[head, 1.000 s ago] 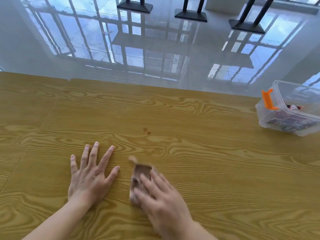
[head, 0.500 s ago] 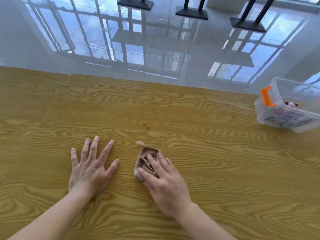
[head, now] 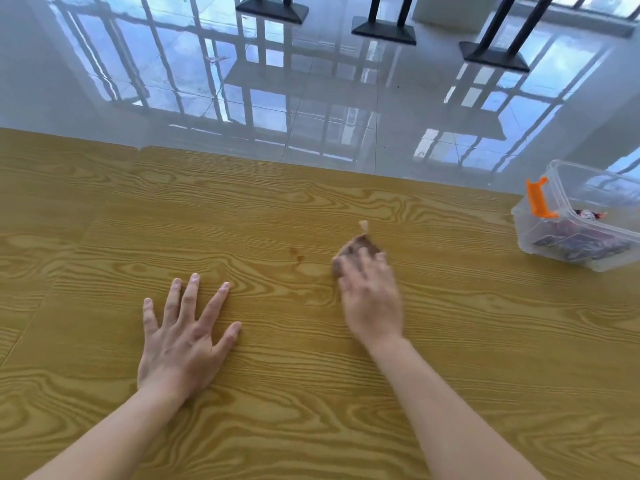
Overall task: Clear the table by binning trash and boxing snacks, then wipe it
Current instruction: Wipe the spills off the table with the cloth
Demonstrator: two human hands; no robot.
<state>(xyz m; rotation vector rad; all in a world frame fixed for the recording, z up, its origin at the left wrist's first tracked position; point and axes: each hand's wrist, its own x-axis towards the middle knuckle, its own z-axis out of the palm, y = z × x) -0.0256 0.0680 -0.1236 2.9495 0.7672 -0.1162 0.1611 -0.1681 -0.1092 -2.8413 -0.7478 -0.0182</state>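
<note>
the left hand point(head: 183, 337) lies flat on the wooden table point(head: 104, 237), fingers spread, holding nothing. to its right and a little farther out, the right hand point(head: 372, 299) presses a crumpled brown cloth point(head: 356, 249) down under its fingers; the cloth is blurred, its long axis running away from the person, a pale corner pointing to the far edge. just left of it sits a small brown stain point(head: 297, 254). well apart at the far right stands a clear plastic box point(head: 540, 233) with an orange latch point(head: 537, 199), snacks point(head: 581, 242) inside.

One head-worn wide-angle camera looks forward and steeply down from close above the wooden table point(head: 450, 341), taking in its far edge and the glossy floor point(head: 346, 109) beyond.
</note>
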